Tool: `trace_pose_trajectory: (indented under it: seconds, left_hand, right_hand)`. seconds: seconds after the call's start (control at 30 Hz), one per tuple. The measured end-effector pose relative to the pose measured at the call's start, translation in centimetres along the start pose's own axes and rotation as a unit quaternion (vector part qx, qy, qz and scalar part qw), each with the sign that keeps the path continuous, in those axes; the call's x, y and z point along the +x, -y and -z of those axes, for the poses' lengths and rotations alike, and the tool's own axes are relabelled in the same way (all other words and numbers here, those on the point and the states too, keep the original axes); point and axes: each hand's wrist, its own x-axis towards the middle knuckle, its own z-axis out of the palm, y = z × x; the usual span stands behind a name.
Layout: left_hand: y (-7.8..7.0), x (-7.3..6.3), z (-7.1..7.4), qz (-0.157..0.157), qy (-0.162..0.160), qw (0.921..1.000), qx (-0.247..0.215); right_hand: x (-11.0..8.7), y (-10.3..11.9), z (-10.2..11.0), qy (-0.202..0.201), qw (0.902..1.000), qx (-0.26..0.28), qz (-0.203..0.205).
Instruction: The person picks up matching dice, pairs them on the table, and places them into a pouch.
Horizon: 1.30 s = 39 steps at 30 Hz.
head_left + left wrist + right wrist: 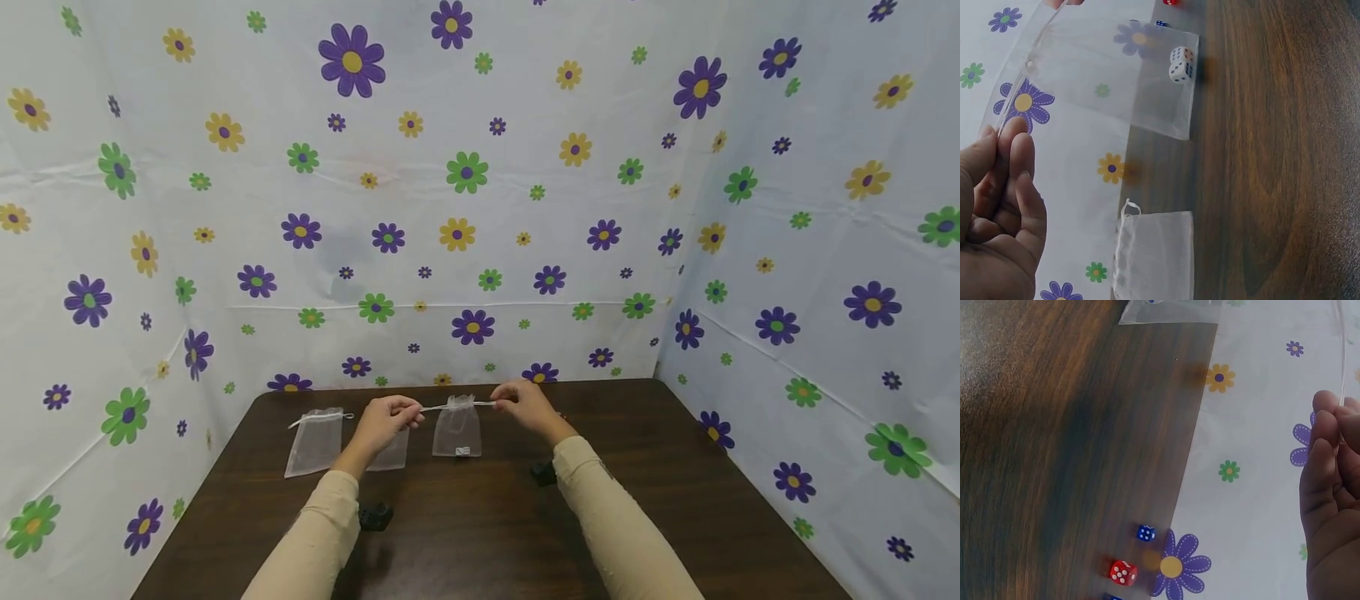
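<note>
A sheer white drawstring bag [457, 432] hangs between my two hands, its top gathered along the cord. White dice with dark pips [1180, 64] sit at the bottom of it. My left hand [387, 423] pinches the cord's left end between thumb and fingers. The cord's right end is pinched by my right hand [525, 407]. Both cord ends stretch outward, nearly straight. Whether the bag's bottom touches the table cannot be told.
Two more sheer bags lie left on the dark wood table [465, 533]: one flat bag [315, 442], another bag [390, 454] partly behind my left hand. Near the back edge, right, are a red die [1123, 573] and blue dice [1146, 533]. A flowered cloth [465, 275] encloses the table's back.
</note>
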Motion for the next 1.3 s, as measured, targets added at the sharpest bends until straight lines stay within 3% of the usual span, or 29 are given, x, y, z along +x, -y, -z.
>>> trace_pose_trajectory:
  seconds: [0.17,0.3,0.6,0.93,1.13,1.3]
  left_hand:
    - [0.4,0.0,-0.1,0.006,-0.014,0.9998,0.009]
    - [0.8,0.0,-0.1,0.018,-0.018,0.9996,-0.009]
    - [1.7,0.1,0.1,0.042,-0.008,0.9978,-0.05]
    - [2.6,-0.1,0.4,0.059,0.001,0.9968,-0.055]
    - [3.1,-0.4,1.2,0.06,-0.012,0.9977,-0.027]
    - [3.1,-0.5,1.9,0.055,-0.025,0.9973,0.042]
  right_hand:
    - [0.2,0.1,-0.4,-0.012,0.9998,-0.016,0.0]
    - [0.3,0.0,-0.8,-0.017,0.9996,-0.019,-0.009]
    - [0.3,-0.4,-1.3,-0.001,0.9995,-0.03,-0.011]
    - [0.7,-0.6,-1.9,-0.009,0.9993,-0.036,-0.008]
    - [1.1,-0.1,-3.4,0.009,0.9998,-0.017,-0.011]
    - [1.1,0.0,-5.2,0.048,0.9966,0.056,-0.036]
